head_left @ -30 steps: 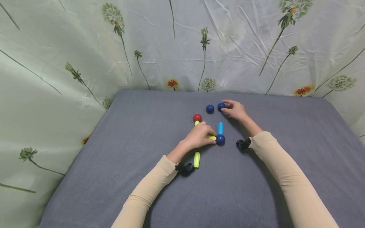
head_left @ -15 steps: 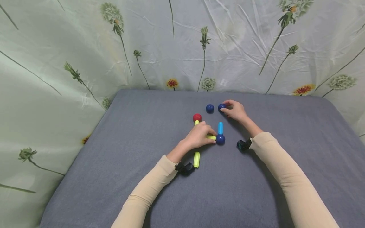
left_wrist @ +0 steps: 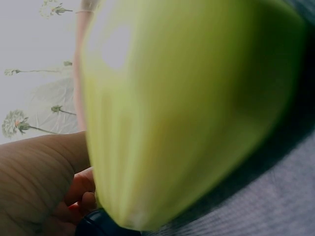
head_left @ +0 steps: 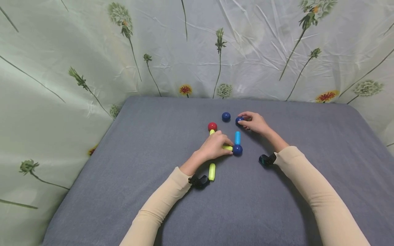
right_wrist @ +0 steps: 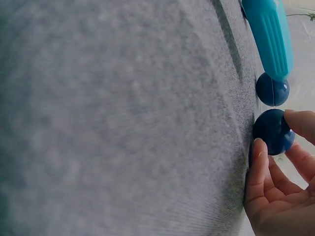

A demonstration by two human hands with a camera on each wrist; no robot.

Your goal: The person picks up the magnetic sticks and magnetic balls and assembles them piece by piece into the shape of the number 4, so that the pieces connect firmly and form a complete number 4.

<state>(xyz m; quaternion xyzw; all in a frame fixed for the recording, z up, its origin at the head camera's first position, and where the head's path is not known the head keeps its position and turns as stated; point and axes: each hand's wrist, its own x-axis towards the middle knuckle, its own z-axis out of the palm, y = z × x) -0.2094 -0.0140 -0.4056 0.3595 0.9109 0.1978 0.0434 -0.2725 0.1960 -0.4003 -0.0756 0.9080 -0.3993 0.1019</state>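
Observation:
My right hand point(head_left: 253, 122) pinches a dark blue ball point(head_left: 239, 120) between thumb and fingers, close over the cloth; the right wrist view shows the grip on this ball point(right_wrist: 272, 132). A sky-blue rod point(head_left: 237, 137) points toward it from a second blue ball point(head_left: 237, 150). My left hand point(head_left: 214, 146) holds a yellow-green rod point(head_left: 227, 148) whose end meets that second ball. The palm hides the rod's other end. Another yellow-green rod point(head_left: 212, 132) runs from a red ball point(head_left: 212, 126) under the left hand. A front yellow-green rod point(left_wrist: 187, 113) fills the left wrist view.
A spare blue ball point(head_left: 226, 117) lies left of the right hand. Grey cloth point(head_left: 147, 136) covers the table, and a flower-printed curtain point(head_left: 172, 61) hangs behind and at the left. Each wrist carries a black camera point(head_left: 200, 182).
My right hand has drawn slightly toward me with the blue ball, bringing it nearer the sky-blue rod. The left hand and the rods stay in place.

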